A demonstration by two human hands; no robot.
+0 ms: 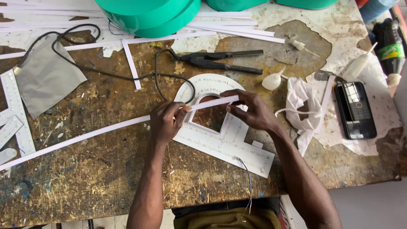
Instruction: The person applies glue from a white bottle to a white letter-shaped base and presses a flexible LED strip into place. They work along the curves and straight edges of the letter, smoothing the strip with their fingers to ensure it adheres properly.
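A white letter-shaped panel (220, 142) with rows of small lights lies on the worn wooden table (85, 169); thin wires trail from its lower right corner. A long white plastic strip (85, 136) runs from the far left up across the panel's cut-out. My left hand (166, 121) pinches the strip at the panel's left edge. My right hand (250, 111) grips the strip's end over the panel's upper right part. Both hands rest on the panel.
A black long-handled tool with a black cord (220, 60) lies behind the panel. Green round tubs (152, 17) stand at the back. A dark phone (355, 110), white rag (301, 106), glue nozzles, a green-labelled bottle (389, 44) sit right. Grey foil sheet (44, 78), spare lit panels lie left.
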